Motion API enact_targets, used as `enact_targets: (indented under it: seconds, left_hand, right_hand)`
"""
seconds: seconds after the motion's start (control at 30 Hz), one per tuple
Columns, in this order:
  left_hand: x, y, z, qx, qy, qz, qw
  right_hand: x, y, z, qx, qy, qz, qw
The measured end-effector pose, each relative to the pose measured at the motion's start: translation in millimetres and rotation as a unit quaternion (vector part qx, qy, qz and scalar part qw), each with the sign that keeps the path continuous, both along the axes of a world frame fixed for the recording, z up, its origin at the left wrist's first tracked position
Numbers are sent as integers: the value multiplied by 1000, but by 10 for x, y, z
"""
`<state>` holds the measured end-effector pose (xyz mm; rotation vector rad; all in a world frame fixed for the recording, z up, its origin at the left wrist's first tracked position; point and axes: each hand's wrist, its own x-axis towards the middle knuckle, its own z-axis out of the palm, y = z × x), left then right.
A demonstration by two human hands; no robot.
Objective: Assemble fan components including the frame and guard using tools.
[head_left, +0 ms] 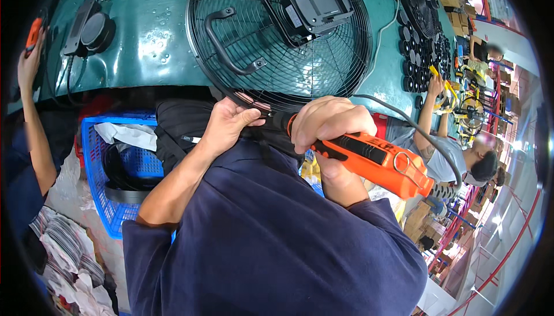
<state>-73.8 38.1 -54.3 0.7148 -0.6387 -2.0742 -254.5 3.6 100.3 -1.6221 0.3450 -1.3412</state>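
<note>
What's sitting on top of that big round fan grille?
On the fan grille sit a black curved handle and a black square bracket. The green table shows through the wires; the near rim is covered by both hands.

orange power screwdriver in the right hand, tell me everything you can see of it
The orange power screwdriver is a long, slim tool with an orange plastic-looking body, a black grip panel on its side and a black nose. A wire hanging loop sits near its rear end, where a grey cable leaves. It lies tilted, nose up-left toward the rim of the black wire fan guard. The right hand wraps its front; the left hand is at the tip, which is hidden.
</note>
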Motion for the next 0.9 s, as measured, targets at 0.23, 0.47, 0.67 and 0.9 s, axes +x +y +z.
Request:
enact_targets:
  seconds: [0.23,0.47,0.67,0.9]
  left_hand:
    - [8,19,-14,0,5,1,1000]
    - [-32,37,-21,18,15,23,999]
    - [-41,43,-33,16,35,27,999]
    - [-40,35,-18,16,30,28,999]
  right_hand:
    - [65,-73,105,2,64,11,998]
    - [50,-200,66,4,64,89,994]
    - [68,-228,77,-2,64,110,992]
    - [54,-191,2,9,38,83,996]
